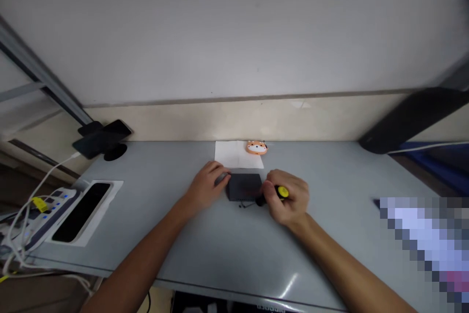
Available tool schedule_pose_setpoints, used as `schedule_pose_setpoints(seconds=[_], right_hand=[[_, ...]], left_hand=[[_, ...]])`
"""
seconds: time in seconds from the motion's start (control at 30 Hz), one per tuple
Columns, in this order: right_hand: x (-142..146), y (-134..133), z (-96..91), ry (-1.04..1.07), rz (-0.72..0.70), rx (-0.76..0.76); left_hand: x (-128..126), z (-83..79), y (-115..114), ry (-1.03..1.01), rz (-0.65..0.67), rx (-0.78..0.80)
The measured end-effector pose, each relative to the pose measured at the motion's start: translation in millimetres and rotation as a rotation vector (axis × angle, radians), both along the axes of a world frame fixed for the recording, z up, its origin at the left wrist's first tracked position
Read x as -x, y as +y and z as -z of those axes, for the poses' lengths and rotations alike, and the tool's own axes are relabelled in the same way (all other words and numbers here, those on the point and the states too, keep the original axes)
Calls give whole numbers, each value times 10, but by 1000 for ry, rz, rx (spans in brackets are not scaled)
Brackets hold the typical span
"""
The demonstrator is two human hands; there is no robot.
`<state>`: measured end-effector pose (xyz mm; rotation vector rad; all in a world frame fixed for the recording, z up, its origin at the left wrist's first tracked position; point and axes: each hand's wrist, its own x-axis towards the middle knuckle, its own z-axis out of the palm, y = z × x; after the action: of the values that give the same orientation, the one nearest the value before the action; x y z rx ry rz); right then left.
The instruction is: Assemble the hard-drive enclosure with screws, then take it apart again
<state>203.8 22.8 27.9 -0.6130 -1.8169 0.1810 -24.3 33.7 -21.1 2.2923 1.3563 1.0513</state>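
Note:
A small flat dark box (245,186) lies on the grey table (227,249), near its middle. My left hand (207,183) rests against the box's left edge, fingers curled onto it. My right hand (287,198) is closed round a screwdriver with a yellow and black handle (281,192); its tip points at the box's right front corner. A few tiny dark bits, maybe screws, lie on the table just in front of the box (242,205).
Behind the box lies a white paper sheet (234,155) with a small orange animal-face item (257,147) at its corner. A phone on a stand (102,138) stands at the back left. A power strip (44,205) with cables and a dark slot (81,211) sit left.

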Motion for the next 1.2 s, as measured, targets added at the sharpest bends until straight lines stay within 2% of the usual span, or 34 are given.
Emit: schedule_pose_setpoints(seconds=[0.1, 0.2, 0.33, 0.6, 0.83, 1.2], right_hand=[[52, -18, 37, -1, -24, 16], [88, -36, 60, 11, -51, 19], [57, -26, 54, 47, -5, 27], [-19, 43, 61, 95, 140, 137], [-52, 68, 102, 210, 170, 290], [-93, 127, 28, 424, 235, 401]], left_hand=[[-22, -115, -66, 4, 79, -45], [-50, -269, -164, 26, 172, -22], [-87, -383, -266, 120, 277, -29], [-148, -327, -324, 275, 332, -39], [-171, -346, -337, 266, 325, -17], [-215, -182, -227, 196, 313, -140]])
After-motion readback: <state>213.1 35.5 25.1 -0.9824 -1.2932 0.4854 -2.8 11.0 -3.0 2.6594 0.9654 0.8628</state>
